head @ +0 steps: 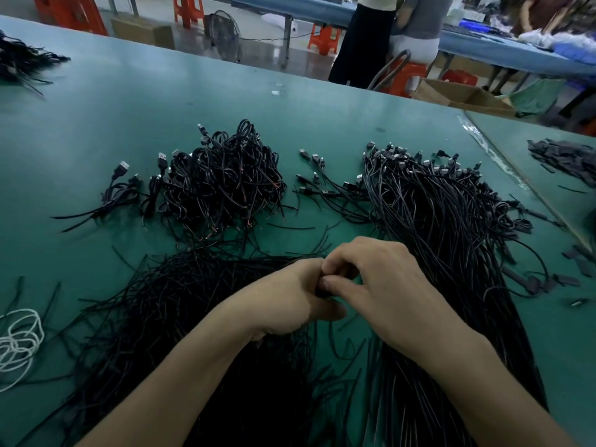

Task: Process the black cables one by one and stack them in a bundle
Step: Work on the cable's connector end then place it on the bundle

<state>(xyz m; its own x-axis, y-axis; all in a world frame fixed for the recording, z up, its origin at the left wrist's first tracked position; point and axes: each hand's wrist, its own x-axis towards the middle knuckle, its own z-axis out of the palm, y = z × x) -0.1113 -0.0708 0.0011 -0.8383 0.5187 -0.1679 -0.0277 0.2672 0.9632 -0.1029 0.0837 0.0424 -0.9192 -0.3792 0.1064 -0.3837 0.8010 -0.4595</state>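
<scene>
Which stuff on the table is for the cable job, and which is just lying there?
For the job:
left hand
right hand
cable pile by the hands
straight cables
coiled heap

Just lying about:
white cord
fan
cardboard box
orange stools

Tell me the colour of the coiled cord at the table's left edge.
White: the cord lies coiled on the green table, seen in the head view.

A green worktable (161, 101) fills the foreground; beyond it stand orange stools (323, 38), a floor fan (222, 35) and cardboard boxes (458, 93).
</scene>
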